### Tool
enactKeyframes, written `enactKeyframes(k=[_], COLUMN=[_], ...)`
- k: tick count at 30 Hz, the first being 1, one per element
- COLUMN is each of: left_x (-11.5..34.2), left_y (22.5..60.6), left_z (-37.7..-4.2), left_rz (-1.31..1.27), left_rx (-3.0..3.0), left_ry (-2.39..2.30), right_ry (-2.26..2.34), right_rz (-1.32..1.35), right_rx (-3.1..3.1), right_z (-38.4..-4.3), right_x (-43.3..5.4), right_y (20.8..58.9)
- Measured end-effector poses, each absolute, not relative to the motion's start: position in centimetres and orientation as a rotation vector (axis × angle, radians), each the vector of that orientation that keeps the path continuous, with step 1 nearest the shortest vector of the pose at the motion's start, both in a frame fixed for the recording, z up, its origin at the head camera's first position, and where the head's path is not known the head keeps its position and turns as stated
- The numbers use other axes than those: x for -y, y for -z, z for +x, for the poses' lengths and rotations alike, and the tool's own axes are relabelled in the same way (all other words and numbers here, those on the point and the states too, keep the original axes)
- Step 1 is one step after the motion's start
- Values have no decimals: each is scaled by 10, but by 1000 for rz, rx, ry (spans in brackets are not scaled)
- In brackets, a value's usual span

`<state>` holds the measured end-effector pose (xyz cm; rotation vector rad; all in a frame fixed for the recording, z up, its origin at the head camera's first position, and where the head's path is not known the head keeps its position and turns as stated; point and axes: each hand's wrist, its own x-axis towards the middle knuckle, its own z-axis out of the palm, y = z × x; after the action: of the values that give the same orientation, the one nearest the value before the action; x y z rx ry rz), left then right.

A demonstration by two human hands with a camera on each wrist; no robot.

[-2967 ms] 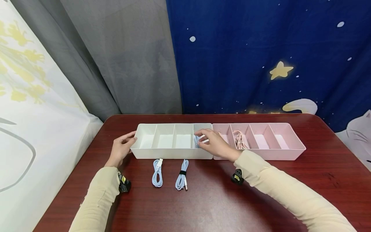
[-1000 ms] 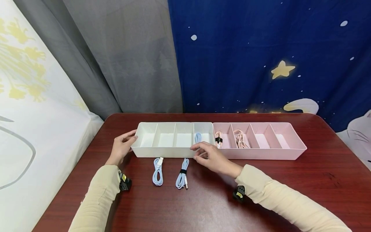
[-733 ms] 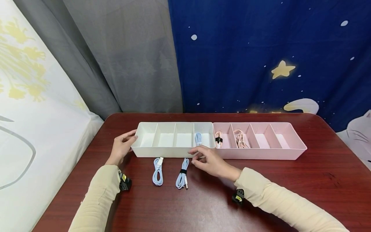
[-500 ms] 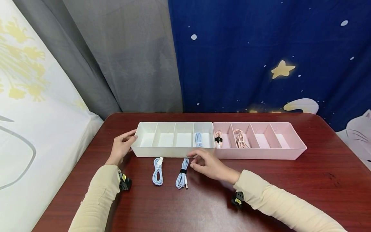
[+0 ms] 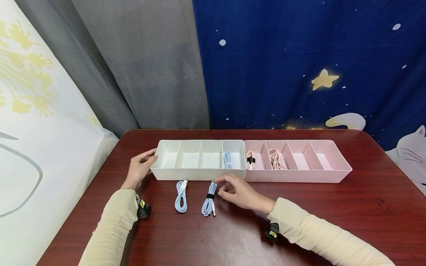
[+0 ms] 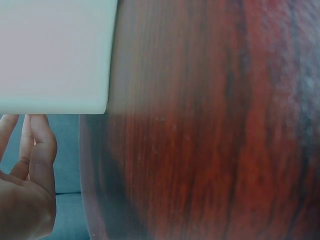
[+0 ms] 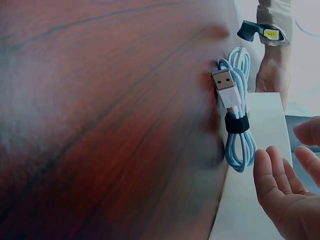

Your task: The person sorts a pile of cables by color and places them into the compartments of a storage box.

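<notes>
My left hand [image 5: 139,170] touches the left end of the white divided box [image 5: 199,174], its fingers fairly straight in the left wrist view. Over the table, just right of a coiled light blue USB cable [image 5: 207,210] with a black strap, hovers my right hand [image 5: 241,193]. Its fingers are bent loosely and hold nothing; the index fingertip is close to the coil's top end, contact unclear. Farther left lies another blue coiled cable [image 5: 181,210] with a white plug. A third blue cable [image 5: 227,159] sits in the white box's rightmost compartment.
A pink divided box [image 5: 296,176] stands end to end with the white one. Its two left compartments hold a strapped pink cable [image 5: 251,155] and a loose pink cable [image 5: 275,159]. Curtains [image 5: 159,74] hang behind the reddish-brown table [image 5: 239,240].
My right hand has left the white box's rightmost compartment, where the blue cable now lies in view. It has come toward the front and slightly left, beside the strapped cable. The left hand stays put.
</notes>
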<state>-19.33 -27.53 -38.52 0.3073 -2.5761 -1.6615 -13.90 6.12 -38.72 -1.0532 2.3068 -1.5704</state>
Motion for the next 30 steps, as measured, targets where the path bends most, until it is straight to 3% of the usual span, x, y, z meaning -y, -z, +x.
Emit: enactKeyframes(k=[30], left_x=[275], left_y=[385], left_z=[-194], left_rz=[322], left_rx=[2579], left_ry=[1655], right_ry=[1461], right_rz=[-968], right_rx=[-2401], right_z=[-137], right_x=[-57], right_y=[401])
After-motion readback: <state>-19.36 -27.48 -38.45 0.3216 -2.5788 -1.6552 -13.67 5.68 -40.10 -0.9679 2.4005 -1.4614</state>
